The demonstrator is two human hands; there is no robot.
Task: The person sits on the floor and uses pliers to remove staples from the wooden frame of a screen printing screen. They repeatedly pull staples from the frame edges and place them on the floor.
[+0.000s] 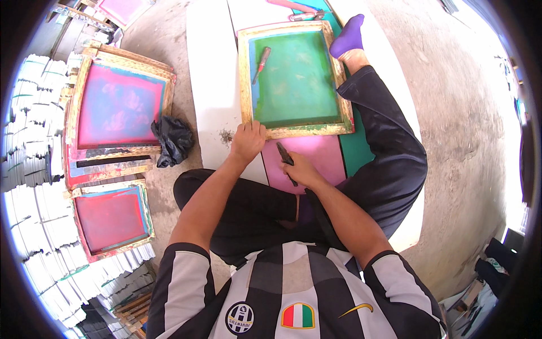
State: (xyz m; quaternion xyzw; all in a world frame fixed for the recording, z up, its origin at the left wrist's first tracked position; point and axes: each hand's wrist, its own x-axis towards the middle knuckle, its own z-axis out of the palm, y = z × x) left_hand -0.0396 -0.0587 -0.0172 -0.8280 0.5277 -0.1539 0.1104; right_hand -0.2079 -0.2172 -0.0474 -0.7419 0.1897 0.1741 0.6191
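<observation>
A wooden screen-printing frame (246, 73) with green mesh (296, 79) lies flat in front of me on the board. My left hand (247, 140) is closed over its near left corner. In my right hand (302, 170) is a dark, narrow hand tool that looks like pliers (286, 153). Its tip points up and away from me, just short of the frame's near edge and apart from it. A small tool with a dark handle and a red part (261, 64) rests on the mesh at the left. Under the frame's near side is a pink panel (316, 152).
My purple-socked foot (348, 37) presses near the frame's far right corner. Small debris (226, 136) lies left of the frame. A screwdriver (307, 16) is at the far end. Leftward are a black plastic bag (172, 138), more frames (82, 107) and white stacks (28, 214).
</observation>
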